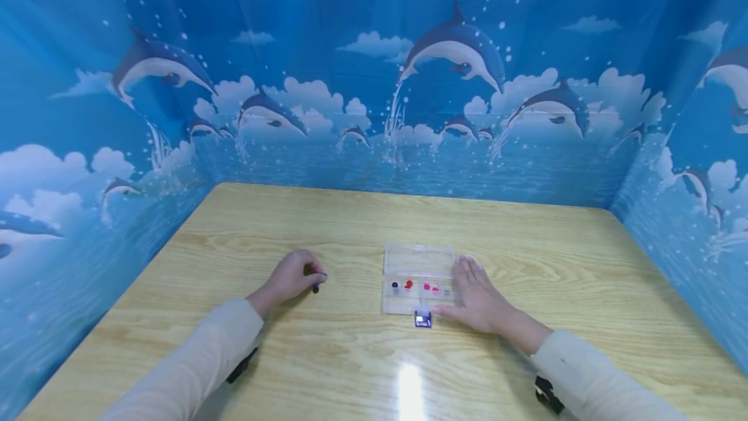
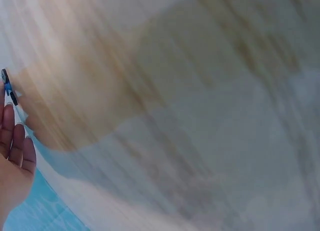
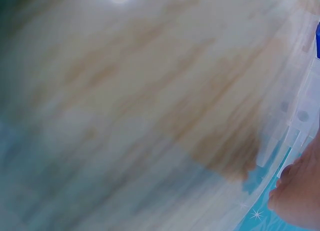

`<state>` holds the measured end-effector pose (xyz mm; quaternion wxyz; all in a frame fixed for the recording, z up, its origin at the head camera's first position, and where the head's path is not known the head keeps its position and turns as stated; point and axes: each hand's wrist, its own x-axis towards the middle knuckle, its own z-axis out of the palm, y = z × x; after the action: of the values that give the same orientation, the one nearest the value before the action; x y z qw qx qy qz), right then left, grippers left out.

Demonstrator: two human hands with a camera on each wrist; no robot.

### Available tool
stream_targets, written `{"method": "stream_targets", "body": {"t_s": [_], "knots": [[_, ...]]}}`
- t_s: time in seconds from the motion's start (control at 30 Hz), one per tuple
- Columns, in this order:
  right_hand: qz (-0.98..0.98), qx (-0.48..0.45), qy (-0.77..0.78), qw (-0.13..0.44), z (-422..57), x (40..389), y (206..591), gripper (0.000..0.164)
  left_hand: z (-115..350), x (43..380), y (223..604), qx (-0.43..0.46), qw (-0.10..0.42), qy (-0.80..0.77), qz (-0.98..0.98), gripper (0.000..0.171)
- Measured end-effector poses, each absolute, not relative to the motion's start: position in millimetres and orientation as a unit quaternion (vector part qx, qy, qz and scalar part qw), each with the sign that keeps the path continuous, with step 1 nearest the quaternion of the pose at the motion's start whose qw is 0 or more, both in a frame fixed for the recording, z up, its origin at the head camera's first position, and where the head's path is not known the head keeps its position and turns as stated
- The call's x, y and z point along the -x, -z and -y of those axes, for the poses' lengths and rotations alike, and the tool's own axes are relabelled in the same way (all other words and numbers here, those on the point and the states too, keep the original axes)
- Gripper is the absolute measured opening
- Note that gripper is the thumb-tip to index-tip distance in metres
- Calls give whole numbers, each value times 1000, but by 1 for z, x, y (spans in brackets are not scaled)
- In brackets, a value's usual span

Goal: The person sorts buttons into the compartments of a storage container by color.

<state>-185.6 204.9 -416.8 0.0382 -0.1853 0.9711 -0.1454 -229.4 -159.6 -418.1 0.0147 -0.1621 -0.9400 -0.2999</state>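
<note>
My left hand (image 1: 298,276) is low over the left half of the table, pinching a small dark piece (image 1: 316,288) between thumb and finger. In the left wrist view this dark piece (image 2: 9,87) looks short and narrow, with a blue middle and black ends; its exact kind cannot be told. A clear plastic compartment box (image 1: 419,266) lies with its lid folded back, holding small red beads (image 1: 408,284), pink pieces (image 1: 426,286) and a dark round one (image 1: 395,285). My right hand (image 1: 481,301) rests along the box's right edge, fingers straight.
A small blue-rimmed square piece (image 1: 423,318) lies at the box's front edge, near the right thumb. The wood-grain table (image 1: 327,356) is bordered at the back and sides by a blue dolphin-print curtain (image 1: 327,161).
</note>
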Motion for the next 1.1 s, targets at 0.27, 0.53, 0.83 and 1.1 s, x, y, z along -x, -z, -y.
{"method": "stream_targets", "body": {"t_s": [0.27,0.53,0.83,1.1], "knots": [[-970,188,147,38,-205,186,418,103,159,230,418,172,19,310,935,6],[-969,189,153,38,-205,186,419,104,157,230,418,187,33,337,922,8],[-969,190,153,31,-206,187,420,104,158,229,415,183,23,368,911,8],[-971,188,146,35,-206,188,421,104,156,229,414,184,21,386,904,10]]}}
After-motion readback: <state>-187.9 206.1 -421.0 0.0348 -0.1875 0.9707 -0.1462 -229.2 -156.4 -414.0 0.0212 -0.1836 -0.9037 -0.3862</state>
